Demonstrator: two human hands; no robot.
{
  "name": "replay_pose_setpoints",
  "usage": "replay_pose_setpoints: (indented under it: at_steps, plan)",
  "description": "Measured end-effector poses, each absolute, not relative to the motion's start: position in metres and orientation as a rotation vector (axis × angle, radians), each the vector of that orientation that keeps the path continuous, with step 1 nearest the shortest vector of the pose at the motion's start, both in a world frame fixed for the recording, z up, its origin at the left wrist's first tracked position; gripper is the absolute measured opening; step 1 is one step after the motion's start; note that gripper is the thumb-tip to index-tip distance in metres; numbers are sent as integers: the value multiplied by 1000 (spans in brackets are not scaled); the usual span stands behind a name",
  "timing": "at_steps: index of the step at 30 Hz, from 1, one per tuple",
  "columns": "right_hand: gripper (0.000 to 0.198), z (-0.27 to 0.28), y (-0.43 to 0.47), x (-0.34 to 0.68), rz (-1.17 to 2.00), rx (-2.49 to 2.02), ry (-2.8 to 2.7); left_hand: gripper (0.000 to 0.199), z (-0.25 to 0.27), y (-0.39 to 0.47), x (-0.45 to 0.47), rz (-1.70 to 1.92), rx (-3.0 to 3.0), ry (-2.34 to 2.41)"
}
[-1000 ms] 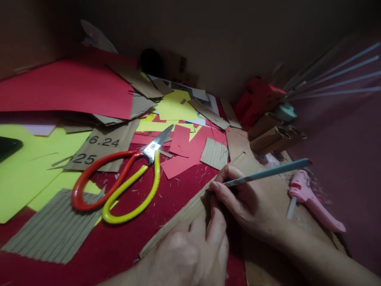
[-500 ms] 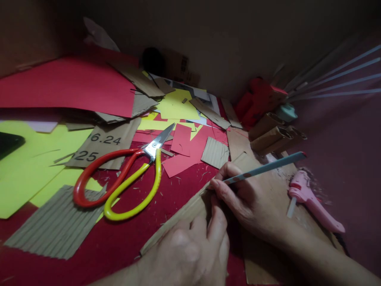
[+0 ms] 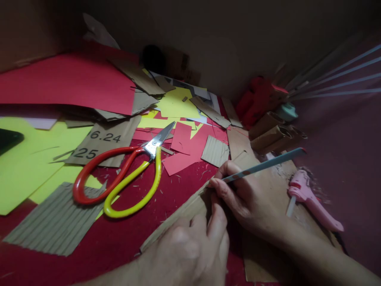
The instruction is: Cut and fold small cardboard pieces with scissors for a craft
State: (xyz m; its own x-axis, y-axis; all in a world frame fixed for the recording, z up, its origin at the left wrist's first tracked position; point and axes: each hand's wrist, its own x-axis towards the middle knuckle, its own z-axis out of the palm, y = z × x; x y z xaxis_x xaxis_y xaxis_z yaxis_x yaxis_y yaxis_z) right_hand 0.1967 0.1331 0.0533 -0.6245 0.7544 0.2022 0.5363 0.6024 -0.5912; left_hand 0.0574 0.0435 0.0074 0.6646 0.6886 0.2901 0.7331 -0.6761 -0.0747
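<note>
A light blue pencil point(image 3: 268, 162) with a red end is pinched between the thumb and fingers of my right hand point(image 3: 245, 200). It slants up to the right, and its tip is hidden by my fingers at the far end of a cardboard piece point(image 3: 189, 208). My left hand point(image 3: 190, 242), fingers bent, holds that brown cardboard down on the red surface. Left of my hands lie scissors point(image 3: 154, 147) with one red and one yellow handle, blades apart. One handle rests over a corrugated cardboard piece point(image 3: 50, 222).
A pink glue gun point(image 3: 315, 200) lies at right on a cardboard sheet point(image 3: 258, 258). Behind it are rolled cardboard pieces point(image 3: 272, 137) and a red object point(image 3: 258, 99). Red paper point(image 3: 68, 87), yellow paper point(image 3: 26, 171) and cardboard scraps spread across the left and back.
The view has shifted very slightly. Both hands keep nearly the same place, with the pencil still in my right hand and the cardboard under my left.
</note>
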Motion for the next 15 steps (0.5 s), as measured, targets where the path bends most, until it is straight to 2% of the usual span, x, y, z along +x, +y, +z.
replay_pose_setpoints:
  at_steps: [15]
  plan:
    - [18,48,133,198,797,-1053,-2273,43,14,43,56,-309,-2717,-1153]
